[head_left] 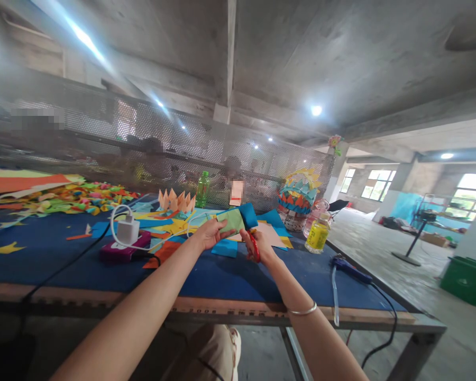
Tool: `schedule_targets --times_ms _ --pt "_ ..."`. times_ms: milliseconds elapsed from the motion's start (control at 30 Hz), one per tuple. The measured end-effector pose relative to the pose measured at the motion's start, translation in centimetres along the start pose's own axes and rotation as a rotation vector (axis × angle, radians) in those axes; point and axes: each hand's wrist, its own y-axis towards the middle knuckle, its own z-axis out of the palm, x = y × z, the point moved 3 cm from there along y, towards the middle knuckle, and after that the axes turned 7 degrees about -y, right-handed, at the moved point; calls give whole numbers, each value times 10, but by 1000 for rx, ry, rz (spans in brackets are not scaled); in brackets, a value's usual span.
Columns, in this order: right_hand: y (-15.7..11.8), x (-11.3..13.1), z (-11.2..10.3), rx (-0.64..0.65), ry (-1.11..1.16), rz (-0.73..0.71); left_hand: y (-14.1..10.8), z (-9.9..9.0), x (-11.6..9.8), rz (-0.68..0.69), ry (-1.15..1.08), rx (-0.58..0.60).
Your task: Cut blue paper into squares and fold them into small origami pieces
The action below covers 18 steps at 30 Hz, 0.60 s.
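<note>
My left hand (213, 234) grips a piece of light green paper (230, 220), fingers behind and under its lower left part. Closed round red-handled scissors (254, 247) is my right hand (262, 244), just right of the green paper. The scissor blades are mostly hidden, so whether they touch the paper I cannot tell. A curled dark blue sheet (249, 214) stands right behind the green piece. Beneath the hands lie a blue paper piece (224, 248) and a pale pink sheet (270, 234). An orange sheet (165, 254) rests left of them.
A purple power strip (117, 253) with a white charger (127, 231) sits left. Behind stand an orange paper crown (176, 201), a green bottle (202, 189) and a decorated basket (297, 201). Right are a yellow-labelled bottle (318, 234) and a glue gun (351, 269). Paper scraps (87, 197) heap far left.
</note>
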Motion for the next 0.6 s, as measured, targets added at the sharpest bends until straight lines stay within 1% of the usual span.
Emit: schedule_targets --times_ms 133,233,600 --pt "1 -5 2 52 25 8 -2 3 2 -13 25 -3" --pt "2 -7 1 56 34 8 -4 5 3 -26 46 -1" --pt "0 3 -7 -39 33 -39 -8 8 2 -23 71 -6"
